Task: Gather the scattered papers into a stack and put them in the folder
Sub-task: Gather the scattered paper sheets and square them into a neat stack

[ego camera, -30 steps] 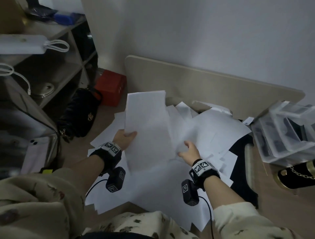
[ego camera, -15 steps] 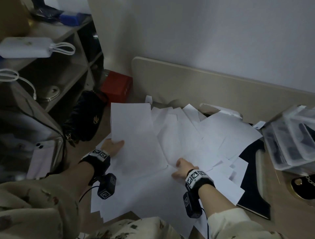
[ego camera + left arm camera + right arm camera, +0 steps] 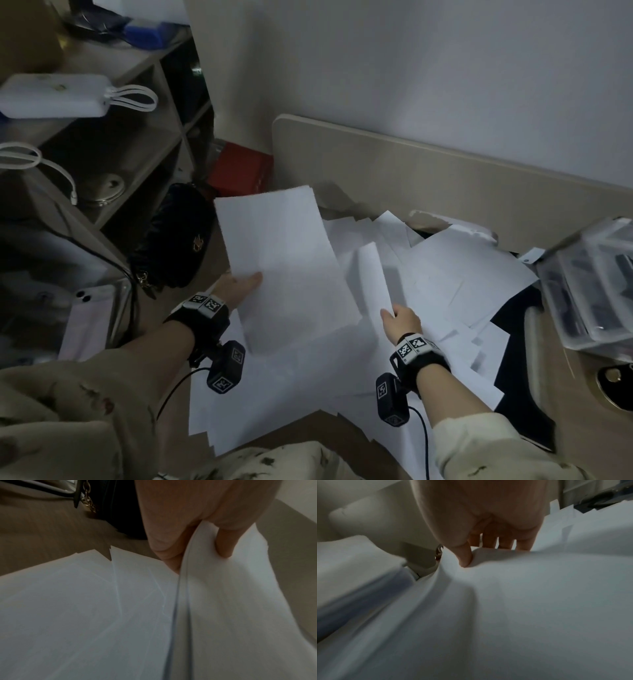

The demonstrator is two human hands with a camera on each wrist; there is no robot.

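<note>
White papers (image 3: 455, 274) lie scattered and overlapping across the wooden floor. My left hand (image 3: 239, 286) grips a thin stack of sheets (image 3: 284, 263) by its left edge, thumb on top, and holds it tilted above the pile; the stack (image 3: 240, 601) shows between thumb and fingers (image 3: 224, 543) in the left wrist view. My right hand (image 3: 399, 320) pinches a single sheet (image 3: 375, 277) lifted on edge; its thumb (image 3: 465, 557) presses into that paper (image 3: 505, 601). A dark folder (image 3: 520, 387) lies partly under the papers at the right.
A black handbag (image 3: 174, 240) and a red box (image 3: 239, 171) sit left of the pile by a shelf unit (image 3: 113, 137). A beige board (image 3: 411, 178) leans on the wall behind. Clear plastic boxes (image 3: 589, 284) stand at the right.
My right hand has gone from lying flat on the pile to pinching one sheet and raising it on edge. My left hand still holds its stack, lifted slightly.
</note>
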